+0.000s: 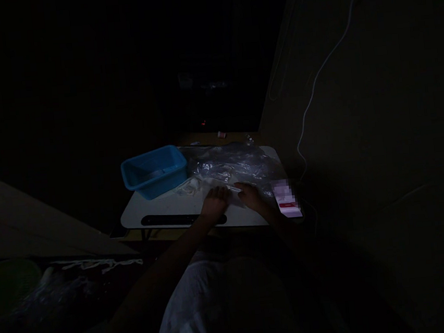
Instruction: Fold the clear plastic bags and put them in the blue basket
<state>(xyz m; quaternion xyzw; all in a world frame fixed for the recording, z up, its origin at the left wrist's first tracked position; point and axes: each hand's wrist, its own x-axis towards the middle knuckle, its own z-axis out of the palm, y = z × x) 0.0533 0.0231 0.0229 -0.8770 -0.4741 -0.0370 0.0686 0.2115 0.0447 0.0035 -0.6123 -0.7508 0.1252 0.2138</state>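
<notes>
The scene is very dark and detail is faint. My left hand (215, 204) rests low over the middle of the small white table (132, 213), its fingers curled in; what lies under them is hidden. A short way to the right, my right hand (250, 196) pinches a small, thin whitish piece (234, 188) whose kind I cannot make out. Just beyond both hands spreads a heap of crumpled clear plastic (237, 161). Left of my left hand lies a whitish bunched piece (190, 186), perhaps also plastic.
A blue plastic basin (156, 186) stands at the table's left, with something pale inside. A lit phone (291, 209) lies at the right edge. Along the right wall hangs a white cable (313, 85). A green basket (9, 286) sits at lower left.
</notes>
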